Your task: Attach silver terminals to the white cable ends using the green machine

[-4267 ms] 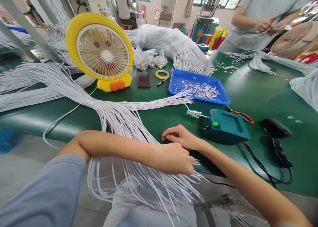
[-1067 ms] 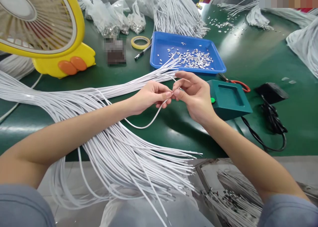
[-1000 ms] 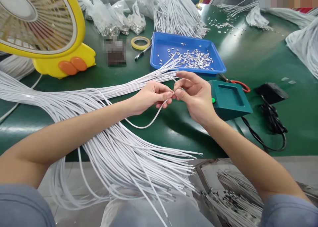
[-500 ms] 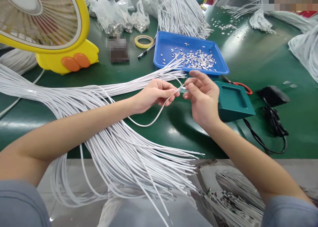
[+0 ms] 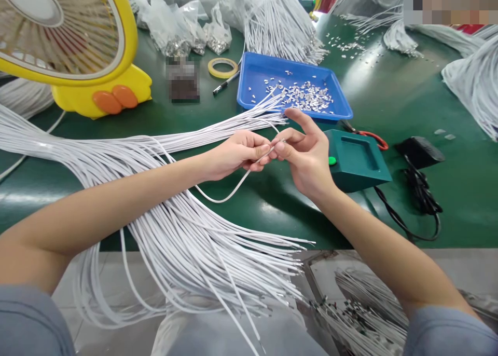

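My left hand (image 5: 245, 152) is closed on a thin white wire (image 5: 238, 186), close to its end. The wire loops down and back toward the large bundle of white wires (image 5: 182, 231) under my left forearm. Right at that wire's end, my right hand (image 5: 305, 156) pinches with thumb and forefinger, its other fingers partly raised. Whether a small metal piece sits in the pinch is hidden by the fingertips. Just beyond my hands lies a blue tray (image 5: 243, 94) of small silvery metal pieces (image 5: 311, 97). A green box-shaped device (image 5: 360, 156) stands right of my right hand.
A yellow fan (image 5: 128, 86) stands at the left. Behind are a tape roll (image 5: 223, 68), a pen (image 5: 225, 83), bags of metal parts (image 5: 218, 37) and more wires (image 5: 276, 29). Red-handled pliers (image 5: 375, 138) and a black adapter (image 5: 419, 151) with its cable lie right.
My right hand has moved left and closer to my left hand, its fingertips now meeting at the wire's end. The whole view has shifted slightly.
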`<state>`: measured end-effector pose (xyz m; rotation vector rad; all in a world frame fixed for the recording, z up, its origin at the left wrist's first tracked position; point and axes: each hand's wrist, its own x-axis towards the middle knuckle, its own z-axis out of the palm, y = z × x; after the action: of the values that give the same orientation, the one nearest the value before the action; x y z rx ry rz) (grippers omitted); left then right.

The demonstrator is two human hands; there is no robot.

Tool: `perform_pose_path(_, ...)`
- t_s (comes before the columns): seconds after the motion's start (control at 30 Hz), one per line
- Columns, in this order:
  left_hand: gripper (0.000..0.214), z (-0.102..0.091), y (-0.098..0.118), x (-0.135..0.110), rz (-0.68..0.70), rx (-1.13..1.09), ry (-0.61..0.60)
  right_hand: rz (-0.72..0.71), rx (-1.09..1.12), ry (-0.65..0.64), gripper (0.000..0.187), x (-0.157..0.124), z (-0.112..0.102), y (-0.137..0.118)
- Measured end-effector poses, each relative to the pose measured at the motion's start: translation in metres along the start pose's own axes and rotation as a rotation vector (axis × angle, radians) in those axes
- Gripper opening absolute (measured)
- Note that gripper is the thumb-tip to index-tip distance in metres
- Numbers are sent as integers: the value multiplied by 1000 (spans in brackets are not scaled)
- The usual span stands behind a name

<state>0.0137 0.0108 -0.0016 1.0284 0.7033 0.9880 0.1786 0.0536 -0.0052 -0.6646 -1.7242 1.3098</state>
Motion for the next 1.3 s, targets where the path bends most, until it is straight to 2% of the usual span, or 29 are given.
perform_pose_path(0.23,28,3,2,-2,-110,-191,-55,-103,-142,98,56,2,-4,-3)
perform_pose_path(0.37,33,3,2,-2,-82,-158,-8,-191,-181,220,44,3,-6,0)
perform_pose_path(0.47,34,2,1,-1,-25,-122,74,-240,-170,320,38,2,-4,7)
perform_pose_path(0.57,34,0,0,0,47,-69,135,-194,-144,242,35,-3,1,13)
perform_pose_path(0.7,34,-1,-1,-1,60,10,163,-120,-118,147,36,-7,4,13)
perform_pose_path(0.83,31,1,-2,-1,50,56,167,-81,-132,136,37,-6,0,8)
perform_pose_path(1.1,31,1,-2,0,50,96,205,-183,-84,141,40,-2,1,12)
perform_pose_path(1.3,24,0,-3,0,52,104,235,-162,-95,176,35,-1,2,12)
